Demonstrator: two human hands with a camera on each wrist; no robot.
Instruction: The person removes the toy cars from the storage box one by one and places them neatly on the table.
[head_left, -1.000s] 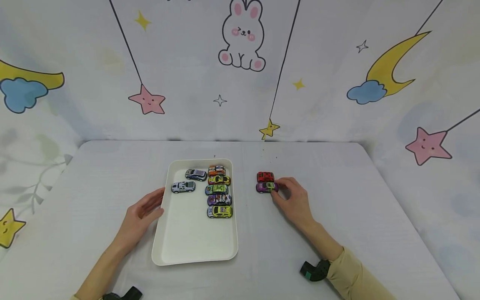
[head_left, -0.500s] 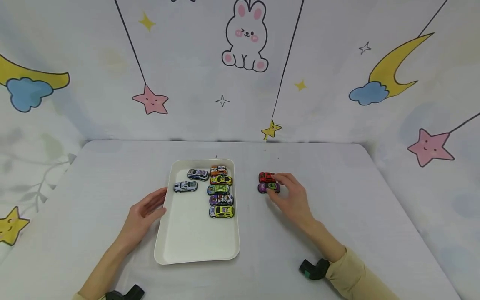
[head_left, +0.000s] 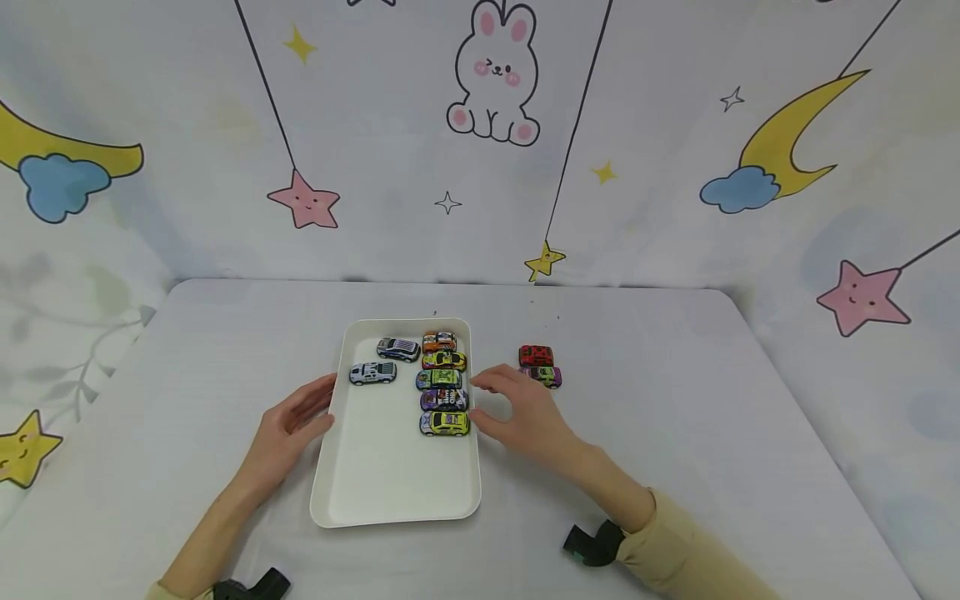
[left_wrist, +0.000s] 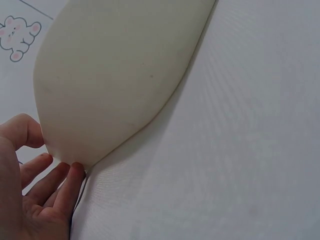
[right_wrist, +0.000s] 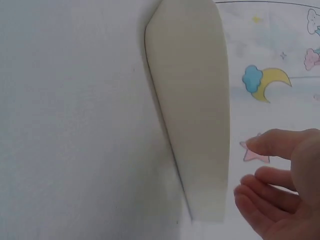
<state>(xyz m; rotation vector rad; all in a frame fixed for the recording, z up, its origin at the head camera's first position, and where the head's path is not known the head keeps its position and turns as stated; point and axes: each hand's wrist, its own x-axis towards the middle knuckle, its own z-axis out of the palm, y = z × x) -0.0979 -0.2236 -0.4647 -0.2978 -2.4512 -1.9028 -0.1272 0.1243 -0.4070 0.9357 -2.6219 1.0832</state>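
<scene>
Person's left hand (head_left: pixel 283 432) at the left side of the white tray (head_left: pixel 390 487), fingers extended and touching its outer edge, thumb apart from them. Right hand (head_left: pixel 531 418) just beside the tray's right wall, thumb and fingers spread with a gap between, nothing pinched; whether the tips touch the wall cannot be told. Seven toy cars inside the tray: a column of five along the right wall, from far to near an orange car (head_left: pixel 439 341), yellow car (head_left: pixel 444 360), green car (head_left: pixel 438 379), purple car (head_left: pixel 444 400) and lime-yellow car (head_left: pixel 445 423); at far left, a striped silver car (head_left: pixel 398 349) and a pale car (head_left: pixel 372 372). On the table (head_left: pixel 660 375), right of the tray, a red car (head_left: pixel 536 356) sits beside a purple-and-green car (head_left: pixel 546 377), the latter partly hidden by the right hand.
</scene>
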